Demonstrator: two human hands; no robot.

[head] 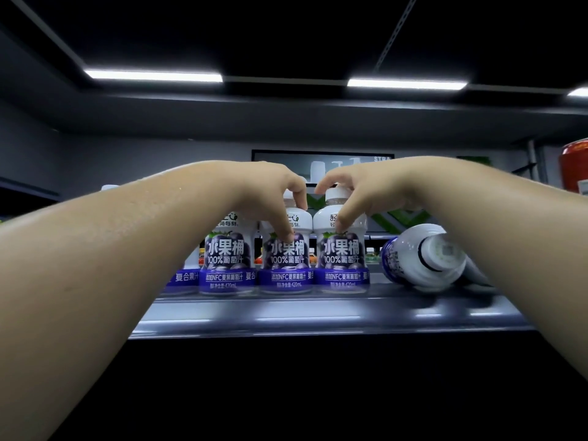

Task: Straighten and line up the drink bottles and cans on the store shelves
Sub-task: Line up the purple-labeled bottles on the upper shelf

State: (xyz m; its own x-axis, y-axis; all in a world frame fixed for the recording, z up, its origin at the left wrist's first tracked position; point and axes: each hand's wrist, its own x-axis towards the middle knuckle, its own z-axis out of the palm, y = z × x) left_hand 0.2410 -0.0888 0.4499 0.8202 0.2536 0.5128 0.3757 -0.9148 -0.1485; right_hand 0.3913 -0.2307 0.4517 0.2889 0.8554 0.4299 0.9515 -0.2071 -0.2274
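The grey shelf (318,311) carries upright grape juice bottles (224,259) and one toppled bottle (420,259).

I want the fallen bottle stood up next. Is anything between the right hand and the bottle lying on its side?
Nothing visible does. The right hand grips the rightmost upright bottle; the tipped bottle lies just to its right, with only bare shelf between them.

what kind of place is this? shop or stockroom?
Most likely a shop's drinks aisle: identical grape juice bottles faced forward in a row on a metal shelf, a toppled bottle beside them, more bottled drinks on shelving behind, and strip lights overhead.
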